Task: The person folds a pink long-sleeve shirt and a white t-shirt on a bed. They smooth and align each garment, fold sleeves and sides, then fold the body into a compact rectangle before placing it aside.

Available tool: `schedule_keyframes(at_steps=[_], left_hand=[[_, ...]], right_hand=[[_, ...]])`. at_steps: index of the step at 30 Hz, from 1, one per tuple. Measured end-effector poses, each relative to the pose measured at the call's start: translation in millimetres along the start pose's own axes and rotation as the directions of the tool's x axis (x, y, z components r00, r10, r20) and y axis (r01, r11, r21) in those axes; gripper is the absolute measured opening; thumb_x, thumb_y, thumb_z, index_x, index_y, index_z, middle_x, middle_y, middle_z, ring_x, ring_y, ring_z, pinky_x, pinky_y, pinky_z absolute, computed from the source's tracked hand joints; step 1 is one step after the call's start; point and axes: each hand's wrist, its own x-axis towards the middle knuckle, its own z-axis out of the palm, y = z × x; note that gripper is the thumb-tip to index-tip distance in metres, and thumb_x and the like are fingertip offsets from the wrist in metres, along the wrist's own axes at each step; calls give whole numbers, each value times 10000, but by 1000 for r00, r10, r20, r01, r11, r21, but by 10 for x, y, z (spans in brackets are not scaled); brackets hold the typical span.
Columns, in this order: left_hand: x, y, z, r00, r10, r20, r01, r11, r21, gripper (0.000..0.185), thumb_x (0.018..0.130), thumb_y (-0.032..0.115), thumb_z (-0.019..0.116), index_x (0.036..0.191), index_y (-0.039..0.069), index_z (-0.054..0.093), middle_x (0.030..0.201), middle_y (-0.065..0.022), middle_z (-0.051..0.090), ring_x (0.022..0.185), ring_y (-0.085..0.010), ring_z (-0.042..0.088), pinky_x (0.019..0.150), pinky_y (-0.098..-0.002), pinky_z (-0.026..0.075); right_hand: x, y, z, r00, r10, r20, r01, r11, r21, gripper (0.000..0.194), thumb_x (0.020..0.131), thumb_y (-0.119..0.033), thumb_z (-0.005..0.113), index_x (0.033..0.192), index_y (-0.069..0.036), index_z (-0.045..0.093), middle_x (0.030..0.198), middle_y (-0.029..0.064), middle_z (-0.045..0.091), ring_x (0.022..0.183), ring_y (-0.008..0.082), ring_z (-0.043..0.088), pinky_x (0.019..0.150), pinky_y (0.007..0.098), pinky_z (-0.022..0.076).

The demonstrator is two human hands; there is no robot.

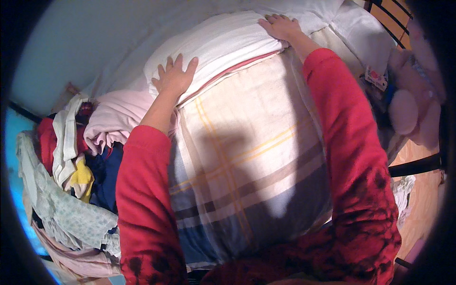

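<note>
My left hand (175, 76) lies flat with fingers spread on the left end of a white folded or rolled cloth (221, 46). On the far right end of the same cloth rests my right hand (281, 26), palm down, its fingers slightly apart. Neither hand grips anything. The white cloth lies across the far edge of a cream and blue checked fabric (256, 135) with yellow lines, which spreads out before me. A thin red edge shows between the two. Shadows fall over the checked fabric.
Left of me, clothes are heaped: a pink cloth (117, 114), a white garment (66, 139), a yellow piece (83, 178) and a pale patterned cloth (71, 213). At right are a pink plush toy (404, 110), a black metal bar (415, 165) and the floor (420, 206).
</note>
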Motion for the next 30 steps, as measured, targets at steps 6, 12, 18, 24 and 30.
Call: schedule_keyframes(at_steps=[6,12,18,24,30], left_hand=[[91,-326,-229,962,16,-274,-30,998,-47,629,953,546,356,1342,87,541,1486,-157,399,1344,-347,406,1071,-567,320],[-38,42,-66,950,281,-133,-272,959,79,658,934,578,371,1442,161,422,1535,-149,319,1441,-325,244,1137,-580,196],[-223,-494,-106,990,121,-71,-121,993,6,754,930,667,293,1486,162,356,1560,-150,264,1456,-303,215,1161,-545,139],[-215,-490,41,960,168,-226,-181,983,-39,682,936,611,366,1416,135,460,1488,-179,382,1409,-312,304,1123,-625,156],[-1010,-60,-268,940,234,-248,-248,968,-25,716,873,506,566,1416,62,422,1488,-236,336,1409,-350,285,1126,-572,206]], right_hand=[[-172,-253,-407,979,-145,-143,96,949,-300,505,944,-482,423,1380,-241,506,1450,64,453,1338,292,427,1037,565,357],[-715,-1537,-128,828,-528,-186,536,844,-10,667,952,-588,348,1422,-123,444,1510,145,356,1401,326,317,1137,560,204],[-767,-463,-124,980,-194,-53,190,979,-69,751,937,-656,283,1477,-140,364,1554,133,285,1434,319,265,1141,588,166],[-666,-411,-331,961,-139,-241,90,975,-204,658,957,-591,329,1478,-192,363,1546,91,313,1413,287,315,1119,606,209],[-777,-922,-114,944,-330,18,330,937,-115,573,964,-535,390,1423,-198,456,1491,117,400,1375,302,369,1088,589,267]])
